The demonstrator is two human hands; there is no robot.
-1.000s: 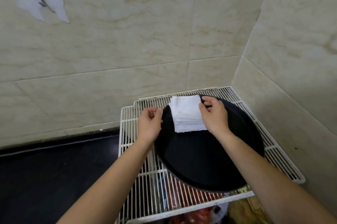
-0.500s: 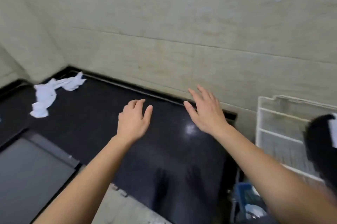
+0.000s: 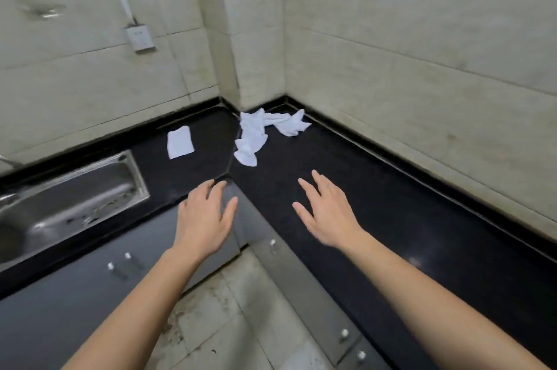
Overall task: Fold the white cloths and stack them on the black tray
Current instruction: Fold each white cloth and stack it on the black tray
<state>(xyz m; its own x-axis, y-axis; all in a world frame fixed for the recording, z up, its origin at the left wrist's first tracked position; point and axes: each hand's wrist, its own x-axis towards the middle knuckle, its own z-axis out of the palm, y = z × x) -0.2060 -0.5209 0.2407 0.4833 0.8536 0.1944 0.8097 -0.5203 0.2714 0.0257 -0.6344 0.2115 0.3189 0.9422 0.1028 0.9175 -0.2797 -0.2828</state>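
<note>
A crumpled heap of white cloths (image 3: 262, 133) lies in the far corner of the black countertop (image 3: 376, 197). One flat white cloth (image 3: 180, 142) lies apart to its left. My left hand (image 3: 203, 219) hovers open, fingers spread, over the counter's inner corner edge. My right hand (image 3: 327, 213) hovers open above the counter, a little short of the heap. Neither hand touches a cloth. The black tray is out of view.
A steel sink (image 3: 60, 203) is set into the counter at the left. Grey cabinet doors with small knobs (image 3: 120, 264) run below the counter. A wall socket (image 3: 140, 39) sits on the tiled wall. The tiled floor (image 3: 229, 324) shows between my arms.
The view has swung left from the wire rack and tray to the counter corner. My hands left the folded stack on the tray and now reach, open, toward the crumpled cloths.
</note>
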